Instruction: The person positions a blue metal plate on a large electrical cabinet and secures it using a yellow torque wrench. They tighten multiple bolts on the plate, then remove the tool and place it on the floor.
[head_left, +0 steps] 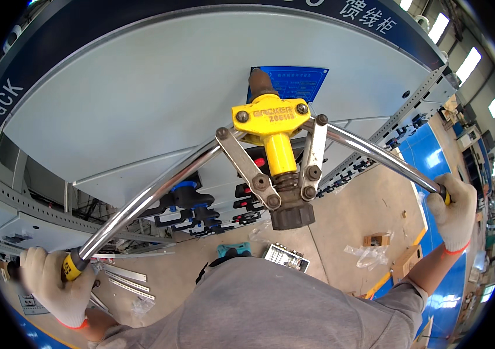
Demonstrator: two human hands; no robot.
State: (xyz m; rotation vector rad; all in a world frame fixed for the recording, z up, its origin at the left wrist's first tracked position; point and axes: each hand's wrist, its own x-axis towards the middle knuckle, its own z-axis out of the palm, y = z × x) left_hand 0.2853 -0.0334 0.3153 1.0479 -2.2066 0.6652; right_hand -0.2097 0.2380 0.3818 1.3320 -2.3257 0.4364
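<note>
A yellow two-handled hand riveter (273, 119) with long chrome levers is spread wide in front of me. My left hand (55, 285), in a whitish knit glove, is closed round the grip of the left lever. The matching gloved right hand (456, 210) wraps the end of the right lever. The tool's dark nose points away from me, over the upper left corner of a blue nameplate (297, 81) on the light grey cabinet panel (160, 87). Whether the nose touches the plate is hard to tell. Steel links and a dark knurled cap face me.
Below the panel, the cabinet front carries black handles with blue and red parts (192, 200). On the floor lie metal strips (128, 282), a tray of small parts (287, 257), cardboard boxes (405, 263) and clear plastic bags (369, 254). A perforated metal post (416, 99) stands at the right.
</note>
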